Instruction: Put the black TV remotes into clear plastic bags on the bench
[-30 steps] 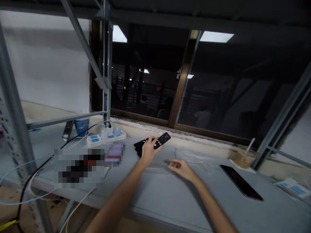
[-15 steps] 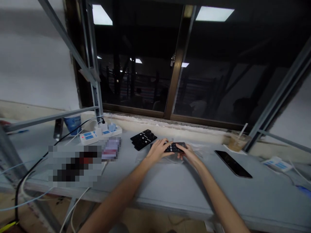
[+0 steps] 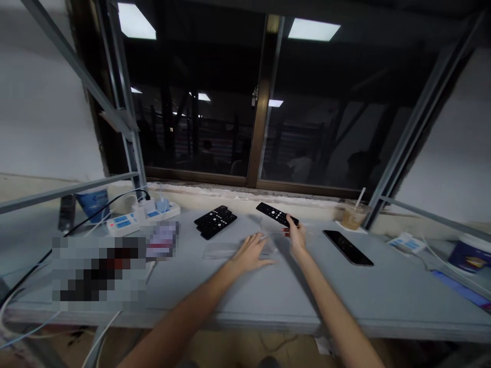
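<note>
A black remote control [image 3: 274,212] is held by its near end in my right hand [image 3: 296,236], raised and tilted over the table. My left hand [image 3: 251,253] lies with fingers spread on clear plastic film [image 3: 220,250], near the middle of the table. Beyond and left of that hand, several black remotes [image 3: 216,221] lie side by side, overlapping, with their buttons up.
The grey table [image 3: 264,301] also bears a power strip [image 3: 123,223] with cables, a blue cup [image 3: 94,204] and a purple-screened phone [image 3: 163,240] at left. A black phone [image 3: 348,248] and a drink cup with straw [image 3: 352,214] stand right.
My left hand has let go of the remote and come down onto the film with its fingers apart. My right hand has lifted the remote up and away. The view has shifted right.
</note>
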The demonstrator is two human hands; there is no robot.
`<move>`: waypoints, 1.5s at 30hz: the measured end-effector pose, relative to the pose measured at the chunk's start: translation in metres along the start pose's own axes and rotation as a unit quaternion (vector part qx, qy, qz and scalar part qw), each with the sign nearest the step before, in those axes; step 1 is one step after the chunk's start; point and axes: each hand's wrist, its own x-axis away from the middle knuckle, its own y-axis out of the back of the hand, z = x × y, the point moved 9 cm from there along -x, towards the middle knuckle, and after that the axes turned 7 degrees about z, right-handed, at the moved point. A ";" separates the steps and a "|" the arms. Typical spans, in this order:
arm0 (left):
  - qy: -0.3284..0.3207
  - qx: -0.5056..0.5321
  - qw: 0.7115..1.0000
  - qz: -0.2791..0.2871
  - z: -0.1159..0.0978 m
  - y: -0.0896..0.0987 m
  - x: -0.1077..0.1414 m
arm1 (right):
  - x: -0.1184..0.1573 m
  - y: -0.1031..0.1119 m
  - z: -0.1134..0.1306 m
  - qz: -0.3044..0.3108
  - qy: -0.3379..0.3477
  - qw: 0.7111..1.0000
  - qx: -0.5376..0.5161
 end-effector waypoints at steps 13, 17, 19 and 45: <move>0.158 -0.015 0.987 -0.035 0.053 0.026 0.005 | 0.033 -0.021 0.061 0.054 0.340 0.913 0.217; 0.195 -0.013 0.978 -0.073 0.061 0.033 0.009 | 0.039 -0.037 0.059 0.116 0.401 0.861 0.290; 0.203 -0.013 0.975 -0.083 0.063 0.035 0.010 | 0.042 -0.044 0.055 0.147 0.420 0.834 0.326; 0.203 -0.032 0.933 -0.296 0.102 0.093 0.040 | 0.052 -0.038 0.066 0.092 0.475 0.795 0.366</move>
